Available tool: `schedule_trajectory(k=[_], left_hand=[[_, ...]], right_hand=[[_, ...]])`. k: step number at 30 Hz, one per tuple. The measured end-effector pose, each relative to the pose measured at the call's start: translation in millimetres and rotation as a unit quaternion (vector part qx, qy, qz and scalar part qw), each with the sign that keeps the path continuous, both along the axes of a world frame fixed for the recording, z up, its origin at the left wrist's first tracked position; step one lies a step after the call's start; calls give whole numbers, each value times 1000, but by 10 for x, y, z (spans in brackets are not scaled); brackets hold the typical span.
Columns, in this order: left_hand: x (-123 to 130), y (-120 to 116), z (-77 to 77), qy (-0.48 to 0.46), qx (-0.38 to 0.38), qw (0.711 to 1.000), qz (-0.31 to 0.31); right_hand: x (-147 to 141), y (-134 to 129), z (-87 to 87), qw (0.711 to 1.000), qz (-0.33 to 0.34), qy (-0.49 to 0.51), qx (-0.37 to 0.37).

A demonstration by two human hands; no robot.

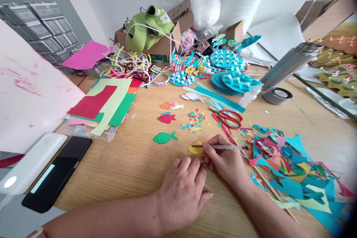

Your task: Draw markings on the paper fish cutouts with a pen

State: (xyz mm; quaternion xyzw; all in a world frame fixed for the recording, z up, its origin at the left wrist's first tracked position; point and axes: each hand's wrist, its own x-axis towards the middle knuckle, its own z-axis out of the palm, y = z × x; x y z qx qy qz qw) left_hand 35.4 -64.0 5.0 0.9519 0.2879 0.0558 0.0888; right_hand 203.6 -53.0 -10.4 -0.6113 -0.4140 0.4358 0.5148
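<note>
Just right of and below the frame's centre, the right hand pinches a slim, translucent grey pen over a small yellow paper cutout, while the left hand lies palm down, fingers loosely spread, fingertips at or just beside its lower edge. Good line work here calls for light pressure and a fingertip pinning the paper flat against the wooden bench, clear of wet ink; the lined green paper fish, left of centre, offers a pattern.

Bare left hand, bare right hand, dark mole by left wrist, pale band on left forearm
</note>
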Motion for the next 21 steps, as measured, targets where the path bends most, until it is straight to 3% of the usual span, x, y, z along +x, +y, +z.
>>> schedule_trajectory(k=[21], left_hand=[[3,6,5,-3,-9,1000,-1]], right_hand=[[-4,9,17,1000,4,-9,1]])
